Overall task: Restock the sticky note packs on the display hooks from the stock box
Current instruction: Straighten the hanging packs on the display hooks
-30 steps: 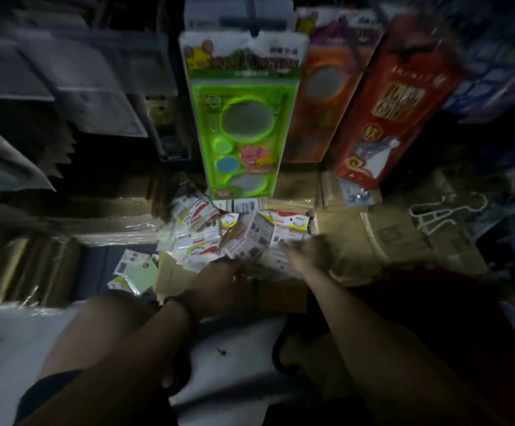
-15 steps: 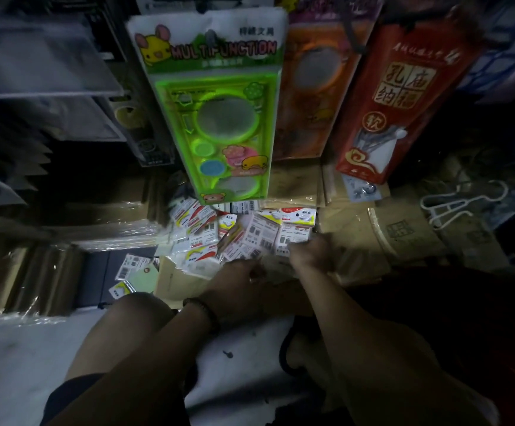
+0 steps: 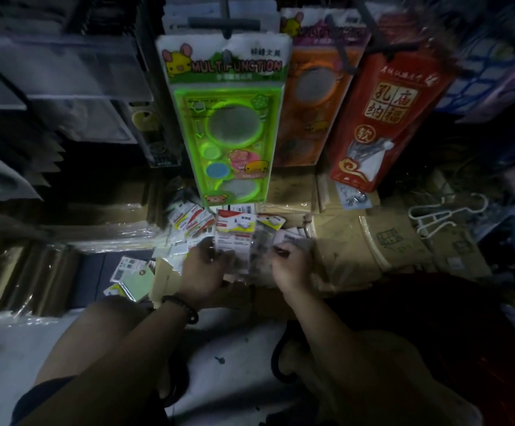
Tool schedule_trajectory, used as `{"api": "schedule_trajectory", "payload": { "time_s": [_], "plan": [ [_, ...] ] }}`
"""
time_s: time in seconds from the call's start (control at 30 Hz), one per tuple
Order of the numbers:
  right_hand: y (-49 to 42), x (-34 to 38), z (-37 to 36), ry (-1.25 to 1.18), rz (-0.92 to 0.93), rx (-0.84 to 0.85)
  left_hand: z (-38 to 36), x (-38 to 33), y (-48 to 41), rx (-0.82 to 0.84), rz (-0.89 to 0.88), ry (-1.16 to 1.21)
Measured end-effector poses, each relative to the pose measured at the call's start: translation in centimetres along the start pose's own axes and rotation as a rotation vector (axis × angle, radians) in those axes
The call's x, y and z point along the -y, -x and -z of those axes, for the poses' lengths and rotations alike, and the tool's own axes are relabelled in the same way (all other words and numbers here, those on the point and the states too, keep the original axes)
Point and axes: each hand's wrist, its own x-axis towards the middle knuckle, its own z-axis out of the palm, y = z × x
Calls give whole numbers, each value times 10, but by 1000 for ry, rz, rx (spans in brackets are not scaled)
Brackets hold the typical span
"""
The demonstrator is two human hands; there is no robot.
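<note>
A cardboard stock box (image 3: 237, 295) stands on the floor, full of white-and-red sticky note packs (image 3: 191, 221). My left hand (image 3: 204, 269) grips an upright bundle of packs (image 3: 236, 233) over the box. My right hand (image 3: 290, 267) is at the bundle's right side, fingers curled on blurred clear-wrapped packs. Above hangs a green ruler set (image 3: 228, 124) on a display hook (image 3: 225, 24). The scene is dim and the hands are blurred.
Orange (image 3: 317, 96) and red (image 3: 385, 109) hanging packs sit right of the green one. Two green note packs (image 3: 133, 275) lie on a dark surface left of the box. Cardboard boxes (image 3: 388, 241) and white hangers (image 3: 446, 213) are at right. My knees flank the floor below.
The packs in my hands have been gathered from a loose fan into an upright bundle. My view has tilted up, so the hanging packs look larger and lower.
</note>
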Motion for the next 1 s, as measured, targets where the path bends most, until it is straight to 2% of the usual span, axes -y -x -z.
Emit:
{"api": "schedule_trajectory", "payload": {
  "time_s": [0.1,0.17,0.27,0.43,0.6,0.7,0.83,0.9,1.0],
  "plan": [
    [-15,10,-22,240,13,-119,17,-3,0,-98,57,72],
    [-22,17,-41,368,-51,-140,27,3,-3,-114,155,177],
    [-24,34,-58,436,-137,-80,33,9,-3,-122,252,330],
    [-30,50,-72,494,-211,-91,39,3,1,-158,275,374],
    [-35,41,-80,215,-223,-19,48,0,-2,-187,297,438],
    [-41,18,-82,158,-204,24,52,-2,-2,-200,285,430],
    [41,68,-28,-272,-188,184,56,-9,11,-171,246,341],
    [62,69,-4,-380,-110,241,57,-13,22,-135,230,286],
    [94,62,25,-436,-1,215,55,-10,36,-24,202,227]
  ]
}}
